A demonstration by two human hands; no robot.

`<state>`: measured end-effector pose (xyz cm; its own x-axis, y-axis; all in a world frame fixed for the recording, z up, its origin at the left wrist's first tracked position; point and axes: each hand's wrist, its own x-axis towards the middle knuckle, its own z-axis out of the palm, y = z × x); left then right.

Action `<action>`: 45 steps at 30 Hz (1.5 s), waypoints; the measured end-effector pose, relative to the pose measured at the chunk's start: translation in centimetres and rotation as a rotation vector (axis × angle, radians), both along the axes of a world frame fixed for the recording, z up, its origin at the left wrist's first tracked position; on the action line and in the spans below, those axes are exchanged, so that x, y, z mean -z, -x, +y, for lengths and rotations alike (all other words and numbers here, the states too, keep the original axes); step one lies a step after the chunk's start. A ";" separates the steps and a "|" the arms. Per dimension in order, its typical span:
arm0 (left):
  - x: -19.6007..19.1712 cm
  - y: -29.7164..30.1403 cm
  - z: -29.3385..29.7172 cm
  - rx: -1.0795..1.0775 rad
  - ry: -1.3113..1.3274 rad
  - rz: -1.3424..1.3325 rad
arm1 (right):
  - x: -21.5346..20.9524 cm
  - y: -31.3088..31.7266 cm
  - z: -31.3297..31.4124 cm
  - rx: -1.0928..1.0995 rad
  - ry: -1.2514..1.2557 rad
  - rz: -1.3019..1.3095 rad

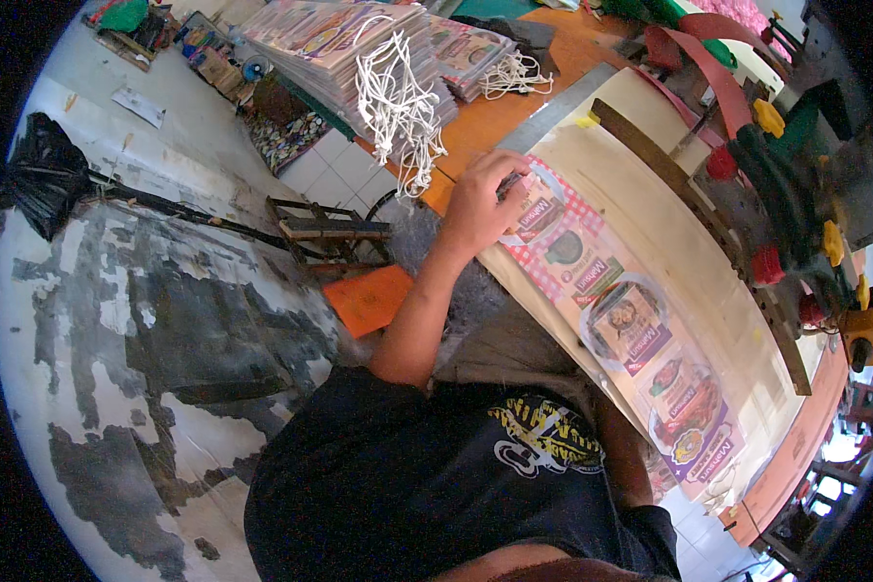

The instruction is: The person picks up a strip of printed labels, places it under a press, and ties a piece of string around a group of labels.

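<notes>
A long printed plastic sheet (601,281) with food pictures and a red-and-white checked border lies lengthwise along the pale work board (669,213) in front of me. My left hand (488,199) is at its far left end, fingers curled and closed on the sheet's end. My right forearm (623,451) reaches down past the near edge of the board, by the sheet's near end. The right hand itself is hidden.
Stacked printed sheets (335,44) with tangled white cords (398,107) stand on the orange table (577,39) beyond my left hand. A dark curved bar (708,223) runs along the board's far side. Machinery with red and yellow knobs (768,262) stands at right. A wooden stool (335,233) is at left.
</notes>
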<state>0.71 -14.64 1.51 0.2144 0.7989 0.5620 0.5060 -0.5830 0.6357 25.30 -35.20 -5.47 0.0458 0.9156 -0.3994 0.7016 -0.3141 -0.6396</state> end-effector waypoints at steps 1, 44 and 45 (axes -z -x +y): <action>0.1 0.0 0.1 0.003 -0.005 -0.016 | -0.2 0.2 0.1 0.007 0.033 0.018; 0.4 -0.4 -0.6 -0.279 -0.030 0.166 | -11.8 -19.1 -15.2 0.697 -0.311 -0.114; 0.4 -0.2 -0.6 -0.271 -0.012 0.158 | -12.0 -19.1 -15.2 0.705 -0.280 -0.094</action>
